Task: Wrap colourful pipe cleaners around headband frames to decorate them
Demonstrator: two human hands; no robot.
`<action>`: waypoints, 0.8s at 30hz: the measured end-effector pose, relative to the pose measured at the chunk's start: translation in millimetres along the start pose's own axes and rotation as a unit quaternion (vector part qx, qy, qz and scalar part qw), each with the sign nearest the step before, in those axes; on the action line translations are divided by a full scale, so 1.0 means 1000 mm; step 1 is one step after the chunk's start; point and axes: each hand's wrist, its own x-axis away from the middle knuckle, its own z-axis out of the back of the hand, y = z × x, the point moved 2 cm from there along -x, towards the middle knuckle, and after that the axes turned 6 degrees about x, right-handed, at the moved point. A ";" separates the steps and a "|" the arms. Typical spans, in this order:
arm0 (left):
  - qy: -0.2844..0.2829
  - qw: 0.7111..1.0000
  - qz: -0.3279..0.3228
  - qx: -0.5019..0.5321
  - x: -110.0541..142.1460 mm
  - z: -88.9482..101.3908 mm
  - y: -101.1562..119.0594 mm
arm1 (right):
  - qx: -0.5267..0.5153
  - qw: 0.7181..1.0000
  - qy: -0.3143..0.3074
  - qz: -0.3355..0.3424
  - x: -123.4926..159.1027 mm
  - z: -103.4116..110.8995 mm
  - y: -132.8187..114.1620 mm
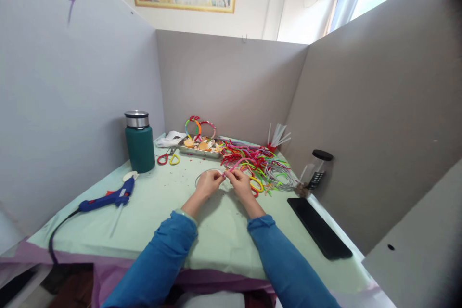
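My left hand (208, 184) and my right hand (241, 185) meet fingertip to fingertip above the middle of the table. Both pinch a pink fuzzy pipe cleaner (224, 173) between thumb and fingers. A thin grey hoop (197, 179), like a bare headband, curves out behind my left hand, and its far part is hidden by the fingers. I cannot tell which hand carries the hoop's weight. Just right of my right hand lie scissors with yellow and red handles (257, 185), partly covered by that hand.
Coloured pipe cleaners (249, 154) heap at the back right, beside grey hoops (281, 176). A metal tray (202, 153) with wrapped headbands (193, 127) stands behind. At left are a green bottle (139, 149), a blue glue gun (115, 197) and scissors (169, 158); at right, a black phone (319, 228).
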 end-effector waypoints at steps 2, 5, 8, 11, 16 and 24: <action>-0.003 1.000 -0.004 -0.003 0.000 0.000 0.001 | 0.003 1.000 -0.006 0.004 0.000 0.000 0.000; -0.014 1.000 -0.007 0.008 0.000 0.001 0.002 | 0.010 1.000 -0.012 0.013 0.001 -0.001 0.001; -0.022 0.999 0.006 0.032 -0.001 0.001 0.000 | 0.013 1.000 -0.010 0.014 0.000 -0.001 0.002; -0.023 0.998 0.018 0.049 -0.002 0.000 -0.004 | 0.008 1.000 -0.010 0.007 0.001 -0.001 0.002; -0.001 0.996 0.027 0.080 -0.005 0.000 -0.010 | 0.003 1.000 -0.009 -0.002 0.001 -0.001 0.000; -0.016 0.993 0.003 0.116 -0.008 -0.002 -0.011 | -0.003 1.000 0.003 -0.007 0.001 0.000 0.002</action>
